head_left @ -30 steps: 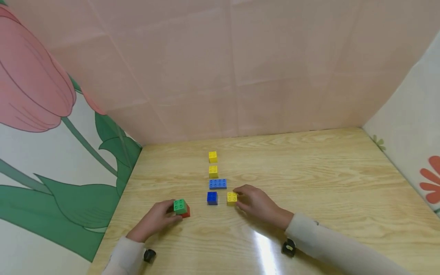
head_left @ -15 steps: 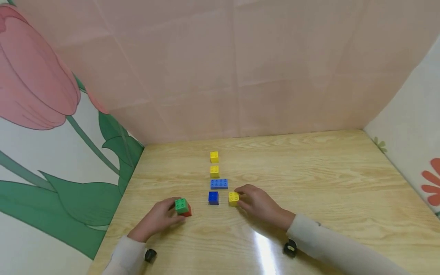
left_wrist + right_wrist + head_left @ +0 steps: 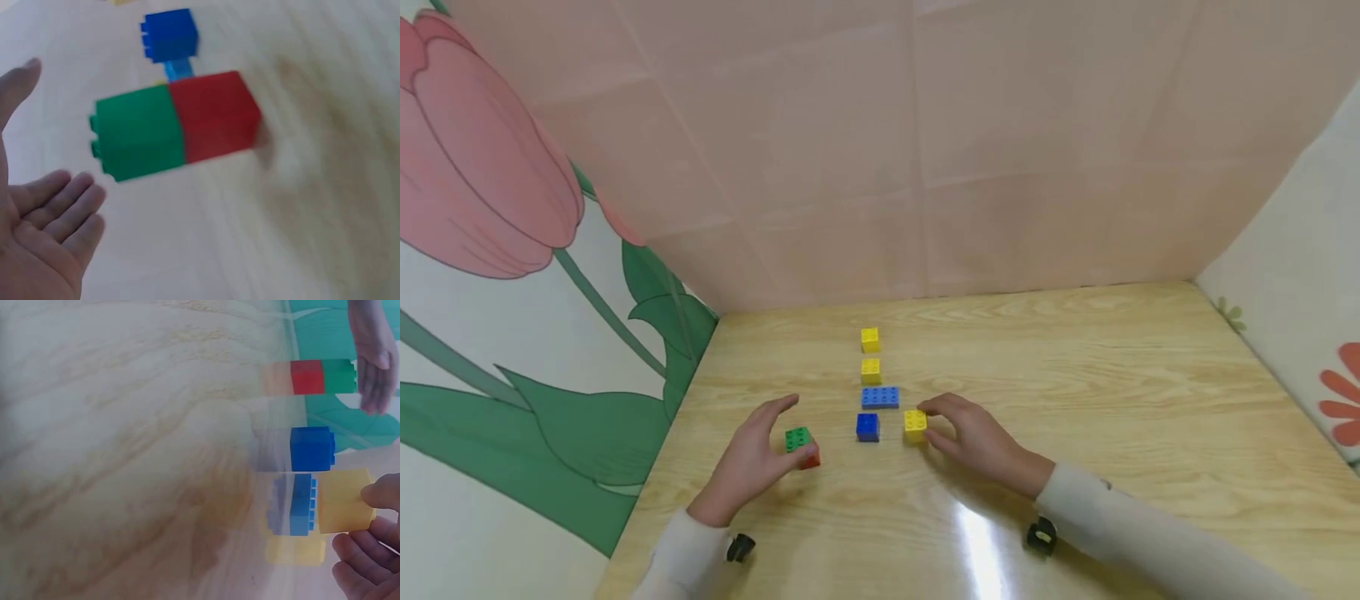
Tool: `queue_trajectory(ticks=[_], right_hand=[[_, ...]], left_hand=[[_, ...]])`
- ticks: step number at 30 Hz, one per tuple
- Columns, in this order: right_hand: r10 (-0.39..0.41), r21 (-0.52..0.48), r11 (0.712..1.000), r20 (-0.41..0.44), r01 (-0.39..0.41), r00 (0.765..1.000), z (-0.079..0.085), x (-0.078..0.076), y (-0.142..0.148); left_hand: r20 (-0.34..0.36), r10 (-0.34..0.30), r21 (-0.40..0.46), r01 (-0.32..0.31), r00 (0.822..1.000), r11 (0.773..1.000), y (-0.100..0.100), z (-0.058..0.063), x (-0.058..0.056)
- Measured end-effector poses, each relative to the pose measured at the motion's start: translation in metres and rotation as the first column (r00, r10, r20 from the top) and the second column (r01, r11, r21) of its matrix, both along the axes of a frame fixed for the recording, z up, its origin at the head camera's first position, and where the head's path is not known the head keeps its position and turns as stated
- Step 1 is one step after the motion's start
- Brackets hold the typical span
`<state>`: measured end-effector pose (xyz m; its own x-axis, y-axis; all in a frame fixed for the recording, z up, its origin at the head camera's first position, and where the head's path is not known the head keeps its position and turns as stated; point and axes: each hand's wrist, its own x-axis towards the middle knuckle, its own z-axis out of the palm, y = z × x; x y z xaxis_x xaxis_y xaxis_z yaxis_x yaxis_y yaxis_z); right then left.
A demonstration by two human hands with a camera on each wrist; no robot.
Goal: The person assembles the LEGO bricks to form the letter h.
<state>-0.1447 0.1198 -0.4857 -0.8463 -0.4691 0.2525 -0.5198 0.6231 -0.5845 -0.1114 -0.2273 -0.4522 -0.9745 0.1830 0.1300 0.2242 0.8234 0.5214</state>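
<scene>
A green block (image 3: 140, 132) sits on top of a red block (image 3: 215, 117), making a two-block stack on the table. My left hand (image 3: 747, 458) is spread around this stack, its thumb overlapping it in the head view; the left wrist view shows the fingers apart from it. With thumb and fingers, my right hand (image 3: 988, 439) pinches a yellow block (image 3: 915, 426), which in the right wrist view hangs above the table (image 3: 125, 487). Between the hands stands a dark blue block (image 3: 867, 427).
Behind the dark blue block lies a longer light blue block (image 3: 880, 397). Two more yellow blocks, a nearer one (image 3: 870, 372) and a farther one (image 3: 869, 340), line up beyond it. A pink backdrop (image 3: 917, 167) closes off the table's far edge; flower-printed panels flank both sides.
My left hand has let go of the green and red stack, its fingers spreading away. The right hand still pinches the yellow block, now slightly higher. The head view has shifted a little.
</scene>
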Motion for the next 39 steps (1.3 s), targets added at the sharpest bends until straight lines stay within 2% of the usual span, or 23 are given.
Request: queue_trajectory(ticks=[3,9,14,19,22,28,32,39], right_hand=[[-0.006,-0.003,1.000,-0.002,0.006,1.000,0.002,0.001,0.002],[-0.003,-0.035,0.999,-0.047,0.002,0.999,0.004,0.002,0.006],[0.010,-0.055,0.998,-0.084,-0.014,0.996,0.005,0.002,0.011],[0.007,-0.053,0.999,-0.072,-0.011,0.997,0.007,0.001,0.014],[-0.003,-0.056,0.998,-0.069,-0.001,0.998,0.009,0.002,0.015],[0.001,-0.069,0.998,-0.077,-0.006,0.997,0.010,0.004,0.017],[-0.006,-0.061,0.998,-0.074,0.001,0.997,0.011,0.005,0.018],[-0.011,-0.073,0.997,-0.094,0.004,0.996,0.012,0.008,0.018]], left_hand=[[-0.058,-0.014,0.032,0.016,0.998,0.999,0.007,0.007,0.000],[-0.125,-0.095,0.126,0.111,0.988,0.986,0.028,0.022,0.002],[-0.087,-0.137,0.149,0.149,0.987,0.977,0.049,0.029,0.004],[-0.021,-0.161,0.163,0.162,0.987,0.973,0.069,0.033,0.004],[0.002,-0.186,0.151,0.183,0.983,0.971,0.079,0.031,0.001],[0.052,-0.233,0.101,0.227,0.971,0.969,0.093,0.018,0.000],[0.080,-0.237,0.074,0.231,0.968,0.970,0.098,0.011,-0.002],[0.082,-0.210,0.042,0.207,0.974,0.977,0.103,0.004,-0.007]])
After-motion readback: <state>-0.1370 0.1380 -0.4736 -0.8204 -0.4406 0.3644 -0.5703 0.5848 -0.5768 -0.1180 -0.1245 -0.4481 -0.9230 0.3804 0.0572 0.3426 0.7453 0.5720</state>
